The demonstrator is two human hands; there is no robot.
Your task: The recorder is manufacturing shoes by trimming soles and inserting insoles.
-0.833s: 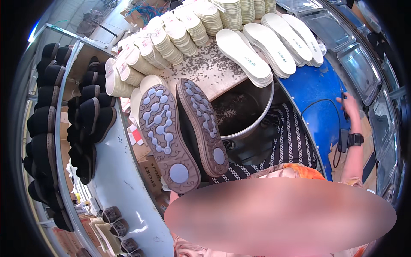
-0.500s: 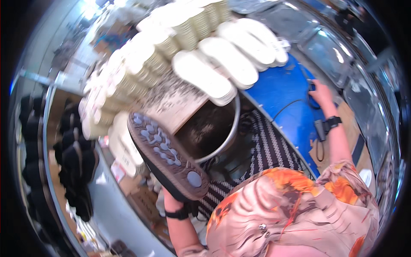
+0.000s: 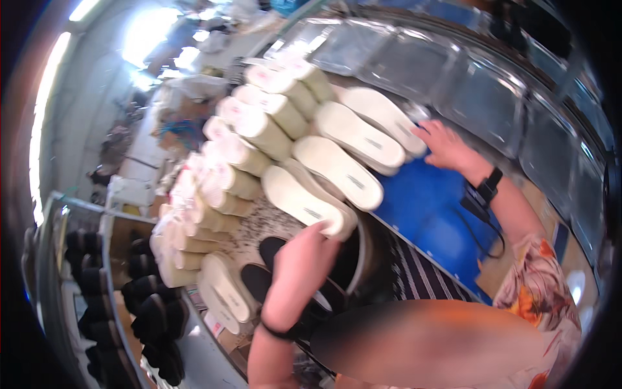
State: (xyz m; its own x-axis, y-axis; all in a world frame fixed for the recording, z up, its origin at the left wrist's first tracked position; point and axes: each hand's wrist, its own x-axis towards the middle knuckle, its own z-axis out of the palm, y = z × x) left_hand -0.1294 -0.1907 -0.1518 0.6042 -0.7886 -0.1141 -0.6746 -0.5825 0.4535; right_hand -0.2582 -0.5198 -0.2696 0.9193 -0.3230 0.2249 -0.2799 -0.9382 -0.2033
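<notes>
My left hand is closed at the near end of a white insole, its fingertips on the edge; part of the grip is hidden. This insole lies on another at the front of a row. Farther back, my right hand has its fingers spread beside the end of the farthest insole; whether they touch it I cannot tell. Between the two hands lie more white insoles. Black shoes rest below and left of my left hand, partly covered by my forearm.
Stacked insoles stand in rows behind. A blue board lies at the right, with a black cord. Clear plastic-covered trays line the far right. Black shoes fill a rack at the left; a pair of insoles leans near it.
My left hand has let go of the upturned shoe and moved to the front insole. My right hand has left the blue board's edge for the far insole. The view has shifted.
</notes>
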